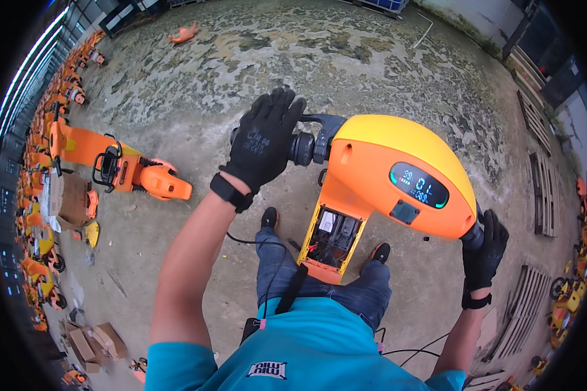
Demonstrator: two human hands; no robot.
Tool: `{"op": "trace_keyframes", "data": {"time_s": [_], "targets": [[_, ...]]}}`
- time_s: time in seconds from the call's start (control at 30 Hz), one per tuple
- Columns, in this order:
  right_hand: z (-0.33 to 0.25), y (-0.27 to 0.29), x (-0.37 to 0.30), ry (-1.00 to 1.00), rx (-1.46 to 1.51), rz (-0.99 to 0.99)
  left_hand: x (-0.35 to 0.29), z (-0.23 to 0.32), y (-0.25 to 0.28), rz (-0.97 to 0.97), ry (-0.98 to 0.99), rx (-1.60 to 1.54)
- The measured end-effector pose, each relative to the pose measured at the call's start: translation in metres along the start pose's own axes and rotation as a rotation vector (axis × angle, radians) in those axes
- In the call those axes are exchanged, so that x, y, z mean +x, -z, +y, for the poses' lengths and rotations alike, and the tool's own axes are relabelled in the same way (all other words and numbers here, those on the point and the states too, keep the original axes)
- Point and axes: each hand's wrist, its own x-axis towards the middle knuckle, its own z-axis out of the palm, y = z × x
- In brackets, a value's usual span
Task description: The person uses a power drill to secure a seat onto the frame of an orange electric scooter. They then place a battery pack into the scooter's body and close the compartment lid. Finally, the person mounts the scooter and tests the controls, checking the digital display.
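Observation:
An orange and yellow electric scooter stands between my legs, its rounded handlebar head topped by a lit oval display. My left hand, in a black glove, lies over the left handlebar grip, its fingers reaching forward by the black brake lever. At the other end, my gloved right hand is closed round the right grip; its fingertips are partly hidden. Below the head, an uncovered compartment with a yellow rim shows wires and dark components.
Another orange scooter stands at the left, near a cardboard box. Rows of scooters line both sides. Wooden pallets lie along the right. An orange shell part rests on the stained concrete far ahead. Opened cartons sit lower left.

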Motion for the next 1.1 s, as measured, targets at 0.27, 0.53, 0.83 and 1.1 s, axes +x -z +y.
{"op": "trace_keyframes", "data": {"time_s": [0.27,0.53,0.83,1.1], "targets": [[0.041,-0.05,0.088,0.045,0.036,-0.044,0.072,-0.023,-0.047,-0.016,-0.002,-0.066],[0.032,-0.062,0.152,0.083,0.108,-0.109,0.108,-0.047,-0.078,-0.231,0.118,-0.055],[0.039,-0.055,0.139,0.012,0.09,-0.116,0.112,-0.039,-0.069,-0.143,0.071,-0.094],[0.037,-0.06,0.131,0.156,-0.041,0.115,0.117,-0.036,-0.069,-0.004,-0.031,0.024]]}}
